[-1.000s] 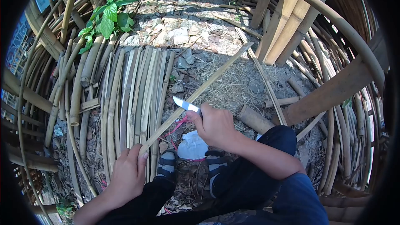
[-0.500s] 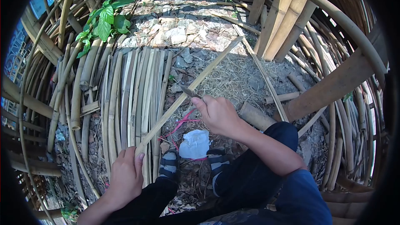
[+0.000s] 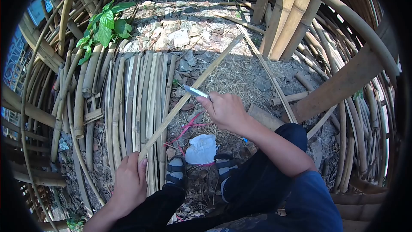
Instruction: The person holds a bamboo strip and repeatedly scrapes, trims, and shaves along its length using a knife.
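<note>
My left hand [image 3: 130, 181] is closed round the lower end of a long, pale bamboo strip [image 3: 171, 114], which slants up and away to the right. My right hand [image 3: 226, 110] grips the handle of a knife [image 3: 196, 91]. The knife's blade points left and lies across the strip near its middle; most of the handle is hidden in my fingers. Beneath the strip, to the left, a row of split bamboo strips [image 3: 134, 99] lies side by side on the ground.
A white scrap [image 3: 201, 149] and pink string [image 3: 187, 126] lie near my feet. Thick bamboo poles [image 3: 292, 17] stand at the upper right. A leafy plant [image 3: 106, 26] grows at the upper left. Curved bamboo poles [image 3: 345, 10] frame both sides.
Both hands keep their holds. The knife first moved up along the strip, then slightly back down and left, and its blade has tilted. The strip's far end has shifted left in view.
</note>
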Tool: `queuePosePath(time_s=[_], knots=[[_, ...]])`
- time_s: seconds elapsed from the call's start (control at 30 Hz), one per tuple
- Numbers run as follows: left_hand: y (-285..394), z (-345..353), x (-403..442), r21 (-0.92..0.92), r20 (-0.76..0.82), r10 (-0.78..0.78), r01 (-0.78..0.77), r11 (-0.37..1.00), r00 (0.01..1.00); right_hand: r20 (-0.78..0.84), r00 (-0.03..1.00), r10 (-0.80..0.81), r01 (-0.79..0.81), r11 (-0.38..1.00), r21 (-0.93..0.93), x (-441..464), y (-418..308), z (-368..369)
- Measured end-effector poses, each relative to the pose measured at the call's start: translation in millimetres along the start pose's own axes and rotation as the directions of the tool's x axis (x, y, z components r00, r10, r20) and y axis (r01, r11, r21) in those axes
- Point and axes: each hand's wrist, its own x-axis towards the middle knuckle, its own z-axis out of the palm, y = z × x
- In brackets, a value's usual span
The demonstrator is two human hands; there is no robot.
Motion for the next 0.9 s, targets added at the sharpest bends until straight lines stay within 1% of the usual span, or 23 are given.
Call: queuePosePath(time_s=[0.13, 0.2, 0.23, 0.3, 0.4, 0.43, 0.5, 0.53, 0.6, 0.7, 0.8, 0.9], knots=[[-0.6, -0.1, -0.6, 0.006, 0.01, -0.016, 0.016, 1.0, 1.0, 0.004, 1.0, -0.021, 0.021, 1.0, -0.015, 2.4, 6.2, 0.2], [-1.6, 0.2, -0.4, 0.001, -0.006, 0.008, -0.008, 1.0, 1.0, 0.055, 0.998, 0.04, -0.036, 0.998, -0.057, 2.2, 1.9, -4.9], [-1.9, -0.2, -0.7, 0.002, -0.007, 0.009, -0.009, 1.0, 1.0, 0.054, 0.998, 0.039, -0.036, 0.998, -0.057, 6.5, 8.9, -5.3], [-3.7, -2.4, -3.7, -0.002, 0.02, -0.058, 0.058, 0.998, 0.998, -0.001, 0.978, 0.21, -0.209, 0.975, 0.069, 17.4, 32.2, -9.0], [-7.9, -1.4, -8.3, 0.011, 0.026, -0.065, 0.065, 0.998, 0.998, 0.036, 0.969, 0.243, -0.244, 0.969, 0.035, 23.2, 46.2, -32.4], [-6.9, 0.3, -7.8, 0.002, 0.027, -0.064, 0.064, 0.998, 0.998, 0.038, 0.969, 0.244, -0.245, 0.969, 0.026, 23.4, 49.0, -29.5], [-5.8, -0.9, -6.1, 0.015, 0.047, -0.072, 0.071, 0.997, 0.996, -0.042, 0.965, 0.259, -0.256, 0.964, 0.068, 23.5, 53.8, -16.0], [-5.7, -1.7, -6.4, 0.019, 0.049, -0.067, 0.066, 0.998, 0.997, -0.046, 0.963, 0.264, -0.26, 0.963, 0.072, 23.8, 54.8, -18.1], [-6.4, -2.1, -8.0, 0.023, 0.047, -0.056, 0.055, 0.998, 0.997, 0.0, 0.964, 0.266, -0.266, 0.964, 0.032, 30.0, 58.2, -26.0], [-8.3, -2.6, -8.7, 0.015, 0.068, -0.071, 0.07, 0.997, 0.995, -0.011, 0.967, 0.253, -0.253, 0.967, -0.02, 37.0, 60.0, -29.9], [-9.1, -2.4, -8.8, 0.006, 0.05, -0.064, 0.064, 0.998, 0.997, -0.021, 0.975, 0.22, -0.22, 0.974, -0.048, 42.0, 68.5, -24.7], [-8.7, -2.4, -8.4, 0.028, 0.054, -0.082, 0.081, 0.996, 0.995, -0.008, 0.97, 0.241, -0.241, 0.969, -0.057, 50.9, 79.4, -23.9]])
